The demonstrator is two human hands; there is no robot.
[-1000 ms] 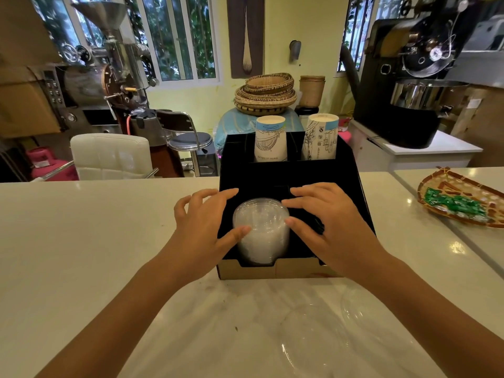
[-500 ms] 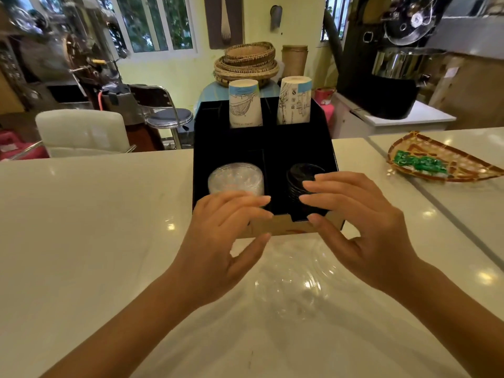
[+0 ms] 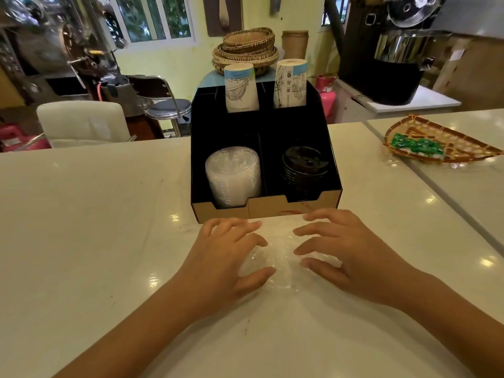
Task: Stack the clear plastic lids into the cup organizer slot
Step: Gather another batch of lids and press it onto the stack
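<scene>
A black cardboard cup organizer [image 3: 294, 207] stands on the white counter in front of me. Its front left slot holds a tall stack of clear plastic lids [image 3: 233, 175]. Loose clear lids [image 3: 281, 257] lie flat on the counter just in front of the organizer, hard to make out. My left hand [image 3: 229, 260] and my right hand [image 3: 343, 252] hover on either side of these loose lids, fingers spread and curved, touching or nearly touching their rims. Whether either hand grips a lid is unclear.
Black lids [image 3: 304, 167] fill the front right slot. Two stacks of paper cups [image 3: 241, 87] [image 3: 290, 83] stand in the rear slots. A woven tray with green packets [image 3: 436, 143] lies at the right. A counter seam runs along the right side.
Both hands left the lid stack in the slot and drew back toward me, coming down around the loose lids on the counter. The camera tilted down slightly.
</scene>
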